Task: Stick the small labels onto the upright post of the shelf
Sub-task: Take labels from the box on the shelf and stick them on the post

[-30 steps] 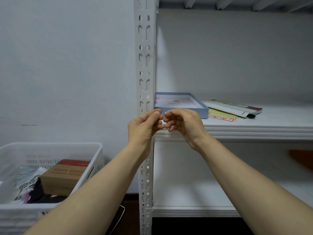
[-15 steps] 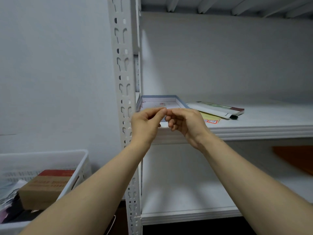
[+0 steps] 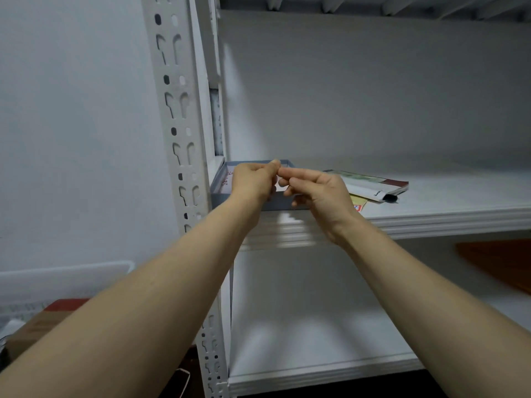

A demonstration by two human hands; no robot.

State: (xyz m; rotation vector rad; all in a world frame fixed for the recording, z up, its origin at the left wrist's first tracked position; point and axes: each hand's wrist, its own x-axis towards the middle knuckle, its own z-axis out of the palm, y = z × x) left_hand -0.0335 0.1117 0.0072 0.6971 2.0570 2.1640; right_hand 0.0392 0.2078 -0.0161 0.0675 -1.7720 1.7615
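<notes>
We cannot make out any label. A pale scrap [image 3: 280, 189] shows between the two hands at mid-frame, too small and blurred for us to name. The fingertips hide one another where they meet, so we cannot tell what either hand pinches, if anything. The left hand [image 3: 253, 182] has its fingers curled, thumb and forefinger pressed together at the top. The right hand [image 3: 316, 191] is curled too, its forefinger reaching left to touch them. Both forearms rise from the bottom corners.

The post [image 3: 178, 110], white and slotted, runs from top to bottom left of centre, just left of the left hand. The left forearm crosses its lower part. Behind the hands a shallow blue box [image 3: 219, 193] sits on the shelf board [image 3: 445, 216], partly covered. A folded booklet [image 3: 370, 185] lies to its right, over a yellow sheet [image 3: 357, 201]. At lower left a white basket [image 3: 63, 277] and a cardboard carton [image 3: 34, 326] are blurred and cut off.
</notes>
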